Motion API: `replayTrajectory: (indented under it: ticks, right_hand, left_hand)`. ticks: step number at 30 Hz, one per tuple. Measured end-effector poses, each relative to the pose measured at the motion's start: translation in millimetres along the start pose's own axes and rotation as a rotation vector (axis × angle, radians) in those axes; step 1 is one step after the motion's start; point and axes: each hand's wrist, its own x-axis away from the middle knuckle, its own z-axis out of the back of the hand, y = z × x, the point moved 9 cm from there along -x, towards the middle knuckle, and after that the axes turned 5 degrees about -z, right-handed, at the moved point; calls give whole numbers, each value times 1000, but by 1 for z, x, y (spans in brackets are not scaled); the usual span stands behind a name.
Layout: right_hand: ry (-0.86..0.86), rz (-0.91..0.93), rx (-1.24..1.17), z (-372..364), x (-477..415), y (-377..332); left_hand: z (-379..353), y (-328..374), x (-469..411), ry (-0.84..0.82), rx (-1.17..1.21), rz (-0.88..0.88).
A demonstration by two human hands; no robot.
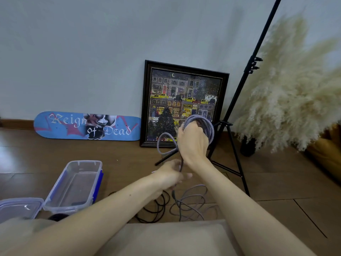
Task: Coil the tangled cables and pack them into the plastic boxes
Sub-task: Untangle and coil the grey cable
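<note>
Over beige fabric (166,237), the right grip (193,139) is clenching the purple coil (202,120); the left grip (169,174), blurred, is seemingly pinching the trailing strand (181,163), needing to feed up another loop.

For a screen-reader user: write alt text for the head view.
The right hand grips a coil of purple-grey braided cable while the left hand holds its trailing strand above tangled cables on the wooden floor. A clear plastic box with blue clips sits at left.
</note>
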Motion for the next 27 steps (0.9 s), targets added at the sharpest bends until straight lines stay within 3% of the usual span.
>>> replayTrajectory:
  ticks: [7,11,14,19,24,27]
  right_hand:
    - [59,-67,-45,15,-16,24]
    - [-72,-31,99,1,-25,42]
    - [-272,3,85,-21,-21,40]
    - [-694,-10,-168,-45,-5,23]
    - [-1299,-67,-379,-54,42,18]
    - [-1598,-88,-687,-41,59,10]
  left_hand:
    - [8,17,6,-9,-111,-71]
    - [63,49,14,254,-162,-134]
    - [113,60,14,491,-31,-162]
    - [150,94,23,757,-256,-342]
    - [136,121,19,785,-385,-552]
    - [123,126,4,704,-474,-632]
